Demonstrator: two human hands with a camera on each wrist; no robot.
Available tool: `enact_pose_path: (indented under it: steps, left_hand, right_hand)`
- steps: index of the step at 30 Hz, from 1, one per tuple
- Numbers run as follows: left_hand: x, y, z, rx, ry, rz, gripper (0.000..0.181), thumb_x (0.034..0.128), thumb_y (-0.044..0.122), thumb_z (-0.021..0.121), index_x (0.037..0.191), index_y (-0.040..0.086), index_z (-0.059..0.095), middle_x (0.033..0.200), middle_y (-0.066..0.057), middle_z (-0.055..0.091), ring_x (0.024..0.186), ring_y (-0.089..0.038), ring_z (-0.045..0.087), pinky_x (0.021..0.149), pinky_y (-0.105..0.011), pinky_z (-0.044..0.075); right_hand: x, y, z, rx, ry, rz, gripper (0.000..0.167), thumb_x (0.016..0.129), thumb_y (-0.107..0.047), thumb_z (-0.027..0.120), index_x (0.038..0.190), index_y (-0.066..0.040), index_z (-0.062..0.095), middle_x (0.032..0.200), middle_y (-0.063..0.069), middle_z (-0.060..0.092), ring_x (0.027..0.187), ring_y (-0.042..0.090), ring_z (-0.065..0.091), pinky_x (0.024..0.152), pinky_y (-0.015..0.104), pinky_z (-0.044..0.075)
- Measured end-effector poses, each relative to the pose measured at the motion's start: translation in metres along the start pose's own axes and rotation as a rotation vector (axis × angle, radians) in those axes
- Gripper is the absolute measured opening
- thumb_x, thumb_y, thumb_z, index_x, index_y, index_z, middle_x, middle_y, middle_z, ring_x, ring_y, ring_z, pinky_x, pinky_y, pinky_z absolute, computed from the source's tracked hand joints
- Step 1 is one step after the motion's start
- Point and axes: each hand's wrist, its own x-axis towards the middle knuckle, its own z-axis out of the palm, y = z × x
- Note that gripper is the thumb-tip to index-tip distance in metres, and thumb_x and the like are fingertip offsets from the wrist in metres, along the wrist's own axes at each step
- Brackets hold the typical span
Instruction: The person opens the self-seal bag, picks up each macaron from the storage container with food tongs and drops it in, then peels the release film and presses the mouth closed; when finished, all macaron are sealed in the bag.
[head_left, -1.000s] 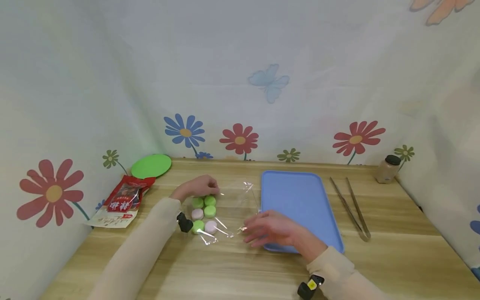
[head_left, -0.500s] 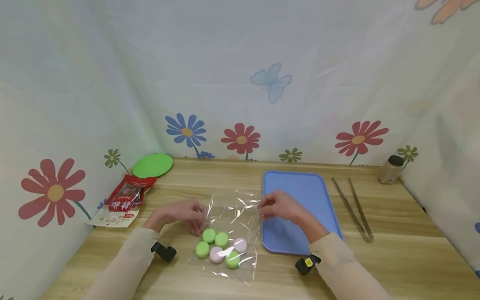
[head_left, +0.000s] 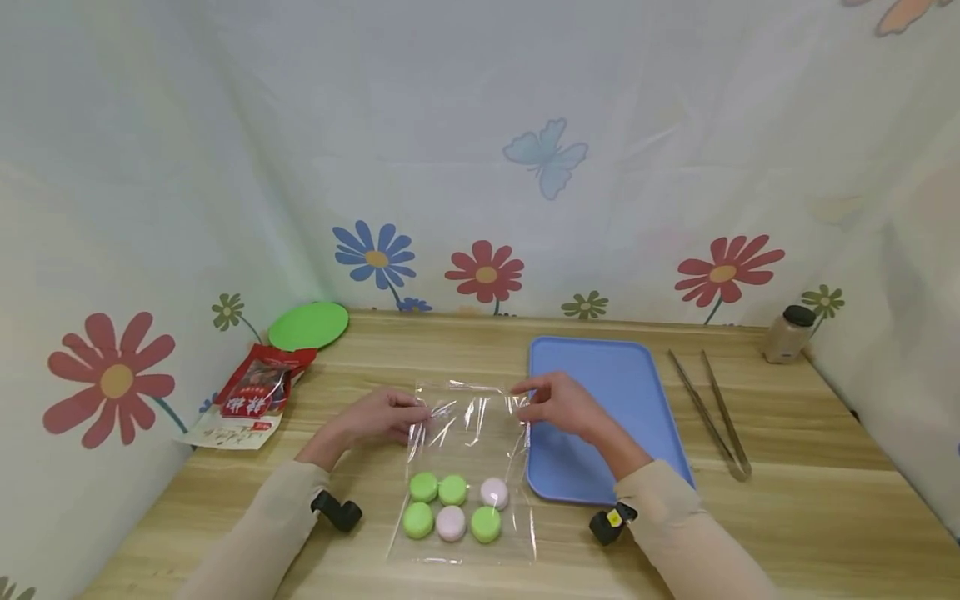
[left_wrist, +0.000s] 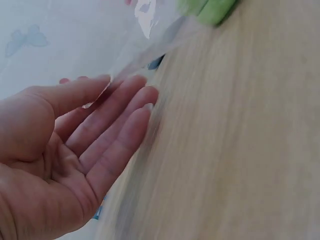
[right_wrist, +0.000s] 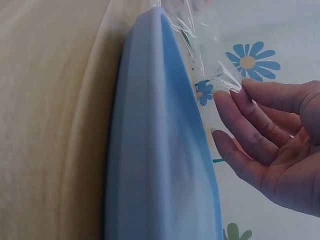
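A clear plastic bag (head_left: 468, 446) lies spread out in front of me, with several round macarons in its near half. Some are green macarons (head_left: 485, 524), and two are pale pink macarons (head_left: 451, 524). My left hand (head_left: 378, 417) pinches the bag's upper left edge between thumb and fingers; in the left wrist view that hand (left_wrist: 85, 145) shows its palm and the film at its fingertips. At the upper right corner, my right hand (head_left: 562, 407) pinches the film, its other fingers loosely bent. The right wrist view shows the film between that hand's (right_wrist: 280, 140) thumb and index finger.
A blue tray (head_left: 600, 367) lies under and beside my right hand. Metal tongs (head_left: 708, 417) and a black-lidded jar (head_left: 787, 335) are farther right. At the left are a red food packet (head_left: 255, 396) and a green plate (head_left: 309, 326) against the cloth wall.
The bag has been turned and drawn nearer, and now lies straighter, with its macarons at the near end. My left hand came nearer; my right hand moved farther away to the bag's corner.
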Motion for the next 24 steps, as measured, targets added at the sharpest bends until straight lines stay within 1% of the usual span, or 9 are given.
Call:
enact_pose_path:
  steps: [3,8,10,12,14,16,18,21,24]
  left_hand:
    - [0.0,-0.001,0.001,-0.033,0.076,0.009,0.034,0.0976,0.024,0.067,0.118,-0.004,0.07,0.103,-0.014,0.074,0.09,-0.023,0.072,0.079,-0.037,0.061]
    - [-0.001,0.002,0.006,-0.063,0.159,-0.021,0.039,0.0955,0.028,0.07,0.121,-0.002,0.07,0.106,-0.014,0.074,0.094,-0.024,0.073,0.081,-0.035,0.06]
    - [-0.001,0.002,0.008,-0.086,0.183,-0.03,0.04,0.0951,0.029,0.071,0.12,-0.002,0.07,0.105,-0.014,0.075,0.095,-0.024,0.073,0.082,-0.035,0.06]
    - [0.0,0.0,0.01,-0.109,0.201,-0.038,0.039,0.0946,0.029,0.071,0.119,-0.002,0.07,0.104,-0.014,0.075,0.096,-0.023,0.073,0.082,-0.034,0.06]
    - [0.001,-0.002,0.011,-0.136,0.213,-0.038,0.039,0.0945,0.028,0.071,0.119,-0.003,0.07,0.103,-0.014,0.075,0.094,-0.023,0.074,0.081,-0.033,0.06]
    - [0.002,-0.004,0.012,-0.164,0.226,-0.036,0.038,0.0944,0.026,0.072,0.118,-0.004,0.07,0.101,-0.015,0.075,0.092,-0.023,0.074,0.079,-0.033,0.06]
    - [0.002,-0.006,0.013,-0.191,0.239,-0.042,0.037,0.0937,0.023,0.072,0.117,-0.005,0.07,0.099,-0.016,0.075,0.089,-0.022,0.074,0.078,-0.033,0.06]
    - [0.003,-0.009,0.015,-0.223,0.253,-0.044,0.035,0.0928,0.021,0.073,0.115,-0.005,0.071,0.097,-0.016,0.075,0.086,-0.022,0.074,0.077,-0.034,0.061]
    - [0.004,-0.01,0.016,-0.235,0.249,-0.033,0.034,0.0928,0.02,0.073,0.115,-0.005,0.071,0.096,-0.017,0.075,0.086,-0.022,0.074,0.078,-0.035,0.061]
  right_hand:
    - [0.0,0.001,-0.003,0.033,0.02,0.04,0.036,0.087,-0.005,0.076,0.121,0.006,0.068,0.082,0.009,0.072,0.073,0.022,0.071,0.071,0.035,0.059]
    - [0.001,0.005,-0.004,0.123,0.033,0.107,0.034,0.087,-0.001,0.076,0.118,0.011,0.067,0.088,0.017,0.074,0.075,0.029,0.074,0.074,0.041,0.061]
    - [0.002,0.005,-0.005,0.098,0.051,0.124,0.033,0.087,-0.002,0.076,0.116,0.01,0.069,0.089,0.017,0.074,0.074,0.029,0.074,0.073,0.04,0.061]
    - [0.002,0.003,-0.006,0.008,0.101,0.113,0.029,0.088,-0.005,0.076,0.114,0.006,0.072,0.091,0.015,0.075,0.076,0.027,0.074,0.071,0.037,0.061]
    - [0.003,-0.004,-0.006,-0.125,0.199,0.065,0.024,0.089,-0.008,0.075,0.111,0.002,0.075,0.095,0.014,0.075,0.083,0.025,0.073,0.073,0.036,0.06]
    - [0.007,-0.015,-0.004,-0.26,0.311,0.001,0.02,0.09,-0.011,0.074,0.108,-0.002,0.077,0.098,0.012,0.076,0.086,0.023,0.072,0.071,0.034,0.057]
    - [0.013,-0.03,0.002,-0.352,0.374,-0.081,0.019,0.092,-0.013,0.072,0.108,-0.005,0.078,0.1,0.01,0.076,0.084,0.02,0.069,0.067,0.03,0.054]
    - [0.027,-0.055,0.017,-0.37,0.308,-0.181,0.02,0.094,-0.015,0.071,0.111,-0.006,0.077,0.101,0.011,0.076,0.064,0.018,0.06,0.057,0.026,0.045]
    - [0.042,-0.075,0.035,-0.379,0.174,-0.247,0.021,0.095,-0.016,0.07,0.113,-0.007,0.077,0.102,0.01,0.076,0.064,0.014,0.059,0.058,0.022,0.044]
